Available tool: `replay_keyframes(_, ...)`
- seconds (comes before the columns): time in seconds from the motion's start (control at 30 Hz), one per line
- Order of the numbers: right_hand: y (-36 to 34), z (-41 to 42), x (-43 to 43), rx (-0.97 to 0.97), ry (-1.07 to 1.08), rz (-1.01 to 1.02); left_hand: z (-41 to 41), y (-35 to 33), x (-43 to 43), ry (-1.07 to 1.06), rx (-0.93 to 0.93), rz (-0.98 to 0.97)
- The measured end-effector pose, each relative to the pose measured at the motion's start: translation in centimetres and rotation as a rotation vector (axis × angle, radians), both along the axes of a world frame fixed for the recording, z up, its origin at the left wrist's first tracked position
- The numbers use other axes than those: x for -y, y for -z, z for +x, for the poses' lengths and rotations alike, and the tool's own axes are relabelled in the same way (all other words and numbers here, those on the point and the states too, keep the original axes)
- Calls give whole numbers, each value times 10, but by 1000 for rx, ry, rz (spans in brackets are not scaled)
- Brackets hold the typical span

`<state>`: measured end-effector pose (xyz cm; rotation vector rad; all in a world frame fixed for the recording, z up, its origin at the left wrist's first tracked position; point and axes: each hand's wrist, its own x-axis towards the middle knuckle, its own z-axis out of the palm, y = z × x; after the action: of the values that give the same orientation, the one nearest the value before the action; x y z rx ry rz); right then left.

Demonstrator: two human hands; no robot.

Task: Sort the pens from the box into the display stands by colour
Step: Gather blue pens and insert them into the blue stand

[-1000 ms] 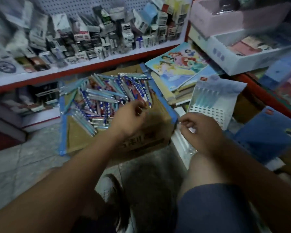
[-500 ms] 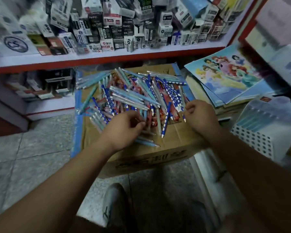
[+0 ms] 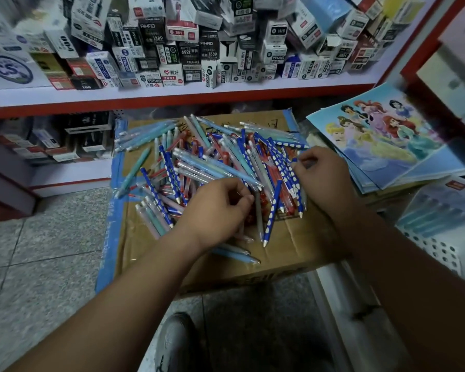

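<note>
On box (image 3: 293, 237), jumbled pens (image 3: 212, 167), blue w/ white dots, red, teal

Display stand (image 3: 438, 245) partly beyond right edge

Pens in mixed colours on brown card

The pens (image 3: 212, 162) were seen in dark blue dotted with white, in red, pale blue and teal, with a few in lilac. The box (image 3: 293, 245) was coloured plain brown and edged with blue tape (image 3: 109, 226). The far shelf (image 3: 65, 95) was finished white with a red lip, the floor (image 3: 38, 251) was speckled grey, and the display stand (image 3: 438, 248) at right was white, patterned with holes.
</note>
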<state>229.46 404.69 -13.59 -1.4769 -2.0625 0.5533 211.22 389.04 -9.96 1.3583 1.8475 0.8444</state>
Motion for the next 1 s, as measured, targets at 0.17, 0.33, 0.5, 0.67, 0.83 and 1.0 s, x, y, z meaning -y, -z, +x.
replay_keyframes(0.17, -3, -30, -32, 123, -67, -34, -8, -3, -9, -104, 134, 3)
replay_keyframes(0.33, 5, -41, -44, 248, -100, -89, -10, 1, -16, -130, 209, -34)
replay_keyframes(0.5, -13, -34, -30, 67, -51, -126, -7, -4, -22, -179, 283, -32)
replay_keyframes(0.67, -48, -27, 30, -179, -152, -373, 2, -6, -25, -238, 542, -75)
replay_keyframes(0.83, -50, -22, 78, -277, -219, -559, 16, -10, -26, -273, 802, -149)
replay_keyframes(1.0, -29, -5, 77, -141, -56, -393, 14, -9, -17, -308, 818, -154)
